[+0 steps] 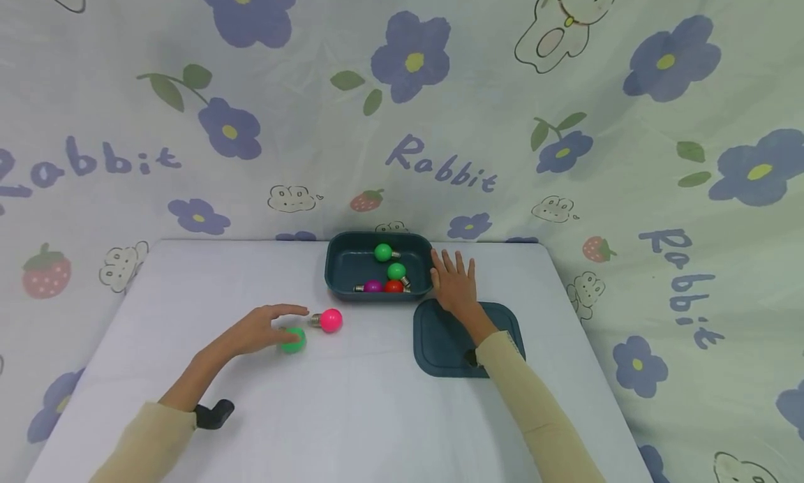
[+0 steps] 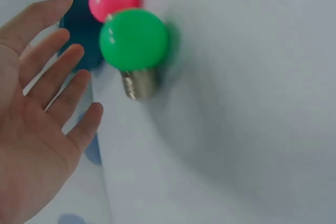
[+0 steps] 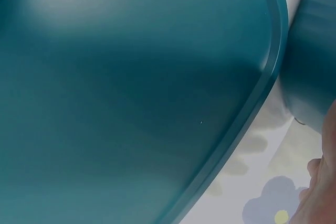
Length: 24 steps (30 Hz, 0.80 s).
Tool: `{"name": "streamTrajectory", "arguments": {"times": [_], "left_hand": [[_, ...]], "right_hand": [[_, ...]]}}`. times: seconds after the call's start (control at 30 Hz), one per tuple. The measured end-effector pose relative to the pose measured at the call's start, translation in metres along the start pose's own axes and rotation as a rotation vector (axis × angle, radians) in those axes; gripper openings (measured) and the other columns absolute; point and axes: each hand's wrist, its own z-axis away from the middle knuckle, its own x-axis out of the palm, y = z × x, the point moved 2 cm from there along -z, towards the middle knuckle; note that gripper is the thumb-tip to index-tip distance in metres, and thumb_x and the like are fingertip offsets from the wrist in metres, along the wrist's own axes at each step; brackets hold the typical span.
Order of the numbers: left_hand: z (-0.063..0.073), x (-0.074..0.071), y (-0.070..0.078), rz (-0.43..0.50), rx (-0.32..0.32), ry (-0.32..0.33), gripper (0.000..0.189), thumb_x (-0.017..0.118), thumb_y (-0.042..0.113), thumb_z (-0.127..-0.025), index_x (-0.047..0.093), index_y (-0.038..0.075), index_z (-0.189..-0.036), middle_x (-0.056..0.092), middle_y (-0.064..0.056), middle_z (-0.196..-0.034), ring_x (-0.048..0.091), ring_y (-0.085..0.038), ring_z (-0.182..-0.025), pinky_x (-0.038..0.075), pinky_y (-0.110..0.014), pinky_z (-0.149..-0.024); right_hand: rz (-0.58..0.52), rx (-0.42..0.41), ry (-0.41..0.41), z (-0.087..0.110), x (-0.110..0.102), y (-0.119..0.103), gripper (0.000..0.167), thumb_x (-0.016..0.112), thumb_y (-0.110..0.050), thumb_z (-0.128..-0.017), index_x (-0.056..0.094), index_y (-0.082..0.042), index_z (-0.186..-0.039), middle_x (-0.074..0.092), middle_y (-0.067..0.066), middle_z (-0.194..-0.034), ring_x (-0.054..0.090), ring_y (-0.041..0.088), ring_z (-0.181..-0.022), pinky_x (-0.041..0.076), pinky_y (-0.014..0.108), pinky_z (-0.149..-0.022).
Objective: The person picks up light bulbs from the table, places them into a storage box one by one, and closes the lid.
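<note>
My left hand (image 1: 259, 329) reaches over the table beside a green light bulb (image 1: 295, 341), thumb and fingers spread around it. In the left wrist view the bare palm (image 2: 39, 129) shows, with the green bulb (image 2: 134, 40) apart from the fingers. A pink bulb (image 1: 331, 320) lies just beyond, its metal base toward my fingertips. My right hand (image 1: 456, 285) has its fingers extended at the right end of a dark teal box (image 1: 377, 297). Inside the box lie two green bulbs (image 1: 383, 253), a purple bulb (image 1: 373, 286) and a red bulb (image 1: 393, 286).
A dark teal lid (image 1: 440, 354) lies flat under my right forearm, in front of the box; it fills most of the right wrist view. The white table (image 1: 352, 413) meets a cloth backdrop (image 1: 301, 120) printed with flowers and rabbits just behind the box.
</note>
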Motion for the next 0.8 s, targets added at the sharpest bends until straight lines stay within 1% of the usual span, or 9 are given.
{"name": "streamTrajectory", "arguments": {"times": [0.1,0.2,0.3,0.47,0.6,0.8], "left_hand": [[0.012,-0.002,-0.015,0.018,-0.016,-0.002,0.052,0.075,0.023,-0.089,0.06,0.007,-0.136,0.053,-0.022,-0.141,0.036,-0.053,-0.134,0.036,-0.073,-0.098],[0.02,-0.003,-0.028,0.033,-0.022,-0.004,0.053,0.074,0.023,-0.089,0.059,0.005,-0.137,0.053,-0.024,-0.141,0.036,-0.054,-0.133,0.036,-0.074,-0.098],[0.022,-0.002,-0.038,0.038,-0.001,0.0,0.053,0.075,0.021,-0.089,0.059,0.003,-0.136,0.054,-0.024,-0.139,0.037,-0.054,-0.133,0.034,-0.073,-0.1],[0.019,0.001,-0.052,0.039,0.051,0.011,0.049,0.074,0.017,-0.09,0.061,0.001,-0.134,0.057,-0.023,-0.137,0.039,-0.051,-0.133,0.034,-0.069,-0.103],[0.017,0.004,-0.058,0.045,0.069,0.027,0.045,0.072,0.014,-0.091,0.062,0.001,-0.133,0.058,-0.022,-0.136,0.041,-0.05,-0.132,0.035,-0.067,-0.104],[0.015,0.006,-0.058,0.039,0.091,0.075,0.038,0.072,0.01,-0.09,0.066,0.001,-0.127,0.063,-0.02,-0.13,0.045,-0.049,-0.129,0.036,-0.068,-0.103]], "right_hand": [[-0.002,-0.006,0.01,0.0,0.002,0.001,0.055,0.017,-0.04,-0.11,0.006,-0.024,-0.162,0.016,0.007,-0.166,-0.001,0.032,-0.151,-0.008,0.058,-0.117],[0.006,-0.008,0.017,-0.001,0.004,0.002,0.055,0.017,-0.04,-0.11,0.006,-0.024,-0.162,0.017,0.007,-0.165,-0.001,0.032,-0.151,-0.008,0.058,-0.117],[0.011,-0.007,0.018,-0.001,0.003,0.002,0.055,0.017,-0.04,-0.11,0.006,-0.024,-0.162,0.017,0.007,-0.165,-0.001,0.032,-0.151,-0.007,0.058,-0.117],[0.012,-0.005,0.011,-0.002,0.004,0.002,0.055,0.017,-0.039,-0.11,0.006,-0.024,-0.162,0.015,0.006,-0.166,-0.001,0.032,-0.151,-0.007,0.058,-0.117],[0.011,-0.009,0.012,-0.002,0.004,0.001,0.055,0.018,-0.039,-0.11,0.006,-0.024,-0.162,0.016,0.007,-0.166,-0.001,0.033,-0.151,-0.006,0.058,-0.117],[0.007,-0.007,0.019,-0.001,0.002,0.001,0.055,0.018,-0.039,-0.11,0.006,-0.024,-0.162,0.017,0.007,-0.165,0.0,0.033,-0.151,-0.004,0.058,-0.118]]}}
